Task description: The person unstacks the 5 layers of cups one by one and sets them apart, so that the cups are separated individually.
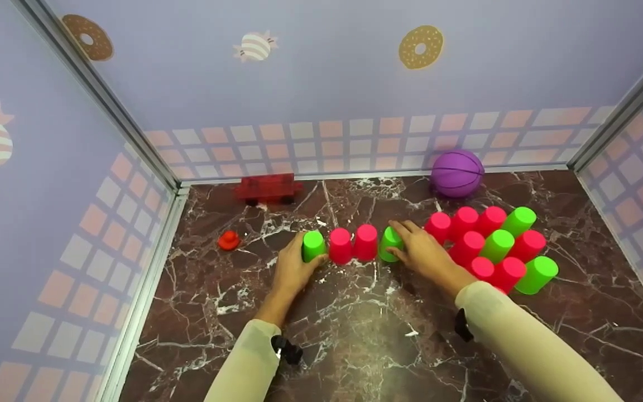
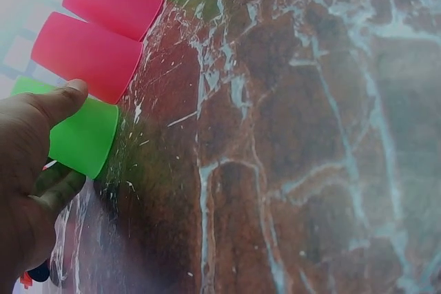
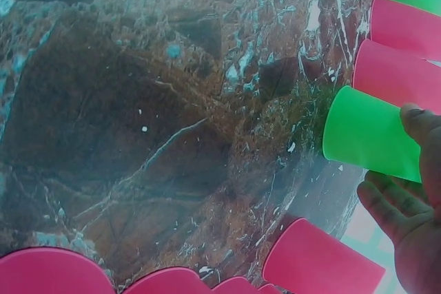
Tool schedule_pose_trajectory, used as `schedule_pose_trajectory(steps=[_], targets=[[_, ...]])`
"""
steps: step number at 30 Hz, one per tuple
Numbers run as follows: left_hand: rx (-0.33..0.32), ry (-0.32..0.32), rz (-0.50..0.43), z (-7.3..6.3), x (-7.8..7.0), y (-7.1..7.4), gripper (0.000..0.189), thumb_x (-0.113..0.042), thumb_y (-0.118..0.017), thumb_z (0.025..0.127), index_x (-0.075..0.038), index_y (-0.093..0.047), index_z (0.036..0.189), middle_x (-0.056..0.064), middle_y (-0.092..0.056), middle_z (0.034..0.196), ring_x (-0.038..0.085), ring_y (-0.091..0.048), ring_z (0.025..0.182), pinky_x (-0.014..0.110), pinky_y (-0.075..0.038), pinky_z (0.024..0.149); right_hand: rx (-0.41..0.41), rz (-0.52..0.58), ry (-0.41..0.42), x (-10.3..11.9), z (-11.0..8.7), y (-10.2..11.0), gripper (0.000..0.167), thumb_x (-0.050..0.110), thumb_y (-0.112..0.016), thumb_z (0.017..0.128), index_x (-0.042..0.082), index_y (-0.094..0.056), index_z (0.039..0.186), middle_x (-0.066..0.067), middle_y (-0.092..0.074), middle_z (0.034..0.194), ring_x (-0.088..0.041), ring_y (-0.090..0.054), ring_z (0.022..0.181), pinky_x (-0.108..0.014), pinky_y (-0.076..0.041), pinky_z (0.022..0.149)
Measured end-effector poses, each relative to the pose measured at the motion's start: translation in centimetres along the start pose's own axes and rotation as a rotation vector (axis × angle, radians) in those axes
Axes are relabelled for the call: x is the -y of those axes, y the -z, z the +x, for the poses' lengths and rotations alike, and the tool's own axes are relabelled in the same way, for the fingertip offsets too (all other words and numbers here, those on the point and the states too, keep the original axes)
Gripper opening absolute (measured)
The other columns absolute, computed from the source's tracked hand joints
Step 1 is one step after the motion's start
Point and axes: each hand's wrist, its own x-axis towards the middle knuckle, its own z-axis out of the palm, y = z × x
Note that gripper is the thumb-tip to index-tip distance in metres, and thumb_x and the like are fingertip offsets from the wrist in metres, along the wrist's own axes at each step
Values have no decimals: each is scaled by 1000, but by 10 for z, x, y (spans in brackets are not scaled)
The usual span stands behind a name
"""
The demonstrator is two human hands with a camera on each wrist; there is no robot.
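Observation:
Four upside-down cups stand side by side in a row on the marbled surface. At the row's left end, my left hand (image 1: 294,267) holds a green cup (image 1: 314,245), thumb on the near side and fingers around the far side. My right hand (image 1: 423,248) grips another green cup (image 1: 390,245) at the right end, and the right wrist view shows thumb and fingers on either side of it. Between them are two pink cups, one (image 1: 340,245) beside the left green cup and the other (image 1: 365,242) nearer the right one.
Several pink cups (image 1: 466,248) and green cups (image 1: 538,274) cluster right of my right hand. A purple ball (image 1: 457,173) sits by the back wall. At the back left is a red toy vehicle (image 1: 268,188), with a small orange-red object (image 1: 229,240) in front of it.

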Motion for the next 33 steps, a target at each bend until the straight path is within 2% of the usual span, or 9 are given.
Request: schedule_pose_trajectory(steps=[4, 7, 10, 14, 18, 21, 26, 29, 33], targets=[[10, 1, 3, 0, -4, 1, 60, -22, -95, 87, -4, -66, 136, 20, -78, 123, 42, -76, 113, 59, -60, 100, 21, 23, -21, 0, -1, 5, 67, 22, -85, 97, -5, -57, 152, -29, -69, 131, -48, -75, 110, -63, -62, 96], [-13, -42, -8, 0, 0, -2, 61, -25, -95, 86, -4, -66, 135, 20, -78, 120, 41, -77, 110, 58, -61, 98, 38, 28, -30, 0, -5, 13, 68, 23, -85, 98, -4, -57, 154, -27, -69, 130, -46, -76, 106, -59, -64, 94], [-16, -51, -15, 0, 2, -1, 61, -26, -95, 86, -4, -66, 135, 21, -78, 120, 41, -77, 110, 59, -61, 98, 49, 30, -30, -2, -10, 23, 68, 23, -84, 99, -3, -57, 155, -26, -70, 130, -44, -76, 105, -58, -65, 94], [29, 3, -17, 1, -1, 2, 61, -25, -95, 87, -4, -66, 137, 21, -78, 123, 43, -76, 114, 59, -60, 103, 66, 25, -39, -8, -22, 35, 67, 23, -83, 99, -3, -56, 155, -29, -68, 134, -49, -75, 112, -62, -62, 99], [33, 9, 26, 8, 32, -16, 70, -38, -94, 87, -9, -64, 143, 17, -78, 127, 38, -77, 117, 55, -61, 103, 59, 7, -30, -19, -37, 42, 65, 20, -83, 99, -5, -57, 153, -31, -68, 135, -50, -75, 112, -63, -62, 97], [2, -18, 28, 9, 41, -19, 72, -41, -95, 84, -10, -64, 142, 17, -78, 124, 37, -78, 114, 55, -61, 99, 48, -8, -31, -27, -46, 44, 65, 18, -84, 98, -5, -57, 153, -33, -67, 140, -51, -76, 111, -62, -63, 94], [5, -4, 8, 2, 4, 1, 64, -27, -96, 85, -5, -66, 137, 20, -78, 123, 42, -77, 114, 59, -60, 101, 31, -30, -25, -34, -55, 46, 64, 13, -85, 96, -6, -58, 150, -32, -66, 141, -49, -76, 105, -61, -64, 91], [7, 8, 7, 1, -1, 2, 62, -24, -96, 85, -4, -66, 137, 21, -78, 124, 42, -76, 115, 58, -60, 103, 28, -30, -20, -36, -58, 46, 63, 11, -86, 95, -7, -58, 149, -31, -67, 138, -48, -76, 104, -61, -64, 91], [-29, -40, -2, 1, 5, -3, 62, -25, -96, 84, -5, -67, 134, 21, -79, 120, 41, -77, 110, 60, -61, 97, 29, -28, -26, -38, -60, 48, 61, 9, -85, 96, -8, -58, 148, -31, -67, 135, -47, -75, 106, -60, -64, 92]])
